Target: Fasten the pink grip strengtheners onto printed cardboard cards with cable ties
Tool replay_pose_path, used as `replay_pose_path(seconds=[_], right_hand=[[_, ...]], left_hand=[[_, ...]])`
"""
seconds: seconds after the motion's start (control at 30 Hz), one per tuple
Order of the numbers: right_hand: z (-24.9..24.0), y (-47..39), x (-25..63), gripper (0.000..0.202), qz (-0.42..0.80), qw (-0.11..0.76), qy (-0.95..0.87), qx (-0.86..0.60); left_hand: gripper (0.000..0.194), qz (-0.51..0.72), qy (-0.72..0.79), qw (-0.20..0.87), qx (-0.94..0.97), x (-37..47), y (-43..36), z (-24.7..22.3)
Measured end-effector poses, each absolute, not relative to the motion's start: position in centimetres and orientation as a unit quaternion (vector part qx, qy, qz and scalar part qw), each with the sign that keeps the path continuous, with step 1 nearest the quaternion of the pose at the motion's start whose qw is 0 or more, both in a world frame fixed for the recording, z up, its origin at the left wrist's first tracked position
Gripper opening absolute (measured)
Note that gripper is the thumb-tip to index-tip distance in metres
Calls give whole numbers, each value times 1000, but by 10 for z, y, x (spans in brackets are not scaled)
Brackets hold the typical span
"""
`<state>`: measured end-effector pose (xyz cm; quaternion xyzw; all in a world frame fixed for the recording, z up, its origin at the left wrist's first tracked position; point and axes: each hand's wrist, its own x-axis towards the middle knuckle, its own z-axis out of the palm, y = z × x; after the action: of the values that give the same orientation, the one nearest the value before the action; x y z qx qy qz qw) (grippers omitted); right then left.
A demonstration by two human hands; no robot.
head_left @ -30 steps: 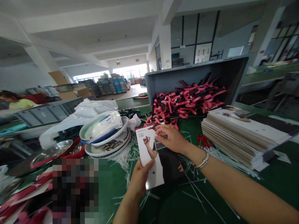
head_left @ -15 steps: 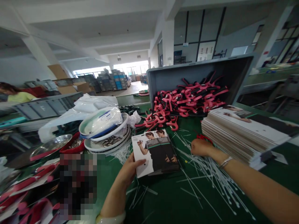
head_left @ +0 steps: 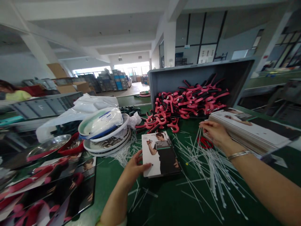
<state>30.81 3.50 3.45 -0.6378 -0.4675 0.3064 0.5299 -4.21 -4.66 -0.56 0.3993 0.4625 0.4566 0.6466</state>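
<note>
My left hand (head_left: pixel 134 171) grips the left edge of a small pile of printed cards (head_left: pixel 162 157), thumb on top of the white part. Its other fingers are partly hidden along the card's edge. My right hand (head_left: pixel 215 133) is raised above the loose white cable ties (head_left: pixel 216 175), thumb and fingers pinched on the ends of a few ties. Below that hand a red loop (head_left: pixel 205 143) lies around the bundle of ties. More ties are scattered between the two hands on the green table (head_left: pixel 169 204).
A tilted grey crate (head_left: pixel 162 78) holds pink-and-black spring clamps (head_left: pixel 192 97), some spilling out. A tall card stack (head_left: pixel 254 128) stands right. Left are stacked bowls (head_left: pixel 105 141), a metal dish (head_left: pixel 49 146) and clamps on cards (head_left: pixel 42 194). A co-worker (head_left: pixel 14 92) sits far left.
My right hand has risen and moved right from the ties, now pinching tie ends. In my left hand, the cards that were fanned out now lie more squarely together, slightly further right.
</note>
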Motion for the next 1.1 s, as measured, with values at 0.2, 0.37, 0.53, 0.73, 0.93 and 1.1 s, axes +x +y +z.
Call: replay_pose_path(seconds=[0.2, 0.37, 0.53, 0.73, 0.93, 1.1], right_hand=[[46, 42, 310, 9, 337, 561, -429, -622], [49, 40, 307, 5, 356, 572, -407, -617], [54, 28, 273, 11, 443, 564, -424, -553], [60, 17, 223, 22, 508, 539, -449, -500], [55, 13, 173, 24, 506, 509, -502, -481], [46, 12, 128, 22, 457, 476, -597, -456]], left_hand=[[58, 489, 463, 649, 354, -40, -43, -12], [56, 469, 502, 634, 356, -38, -45, -11], [75, 454, 504, 634, 370, -34, -50, -5], [86, 458, 490, 626, 398, -31, -55, 3], [40, 406, 487, 614, 470, -28, -59, 4], [37, 412, 480, 625, 457, -23, -60, 6]])
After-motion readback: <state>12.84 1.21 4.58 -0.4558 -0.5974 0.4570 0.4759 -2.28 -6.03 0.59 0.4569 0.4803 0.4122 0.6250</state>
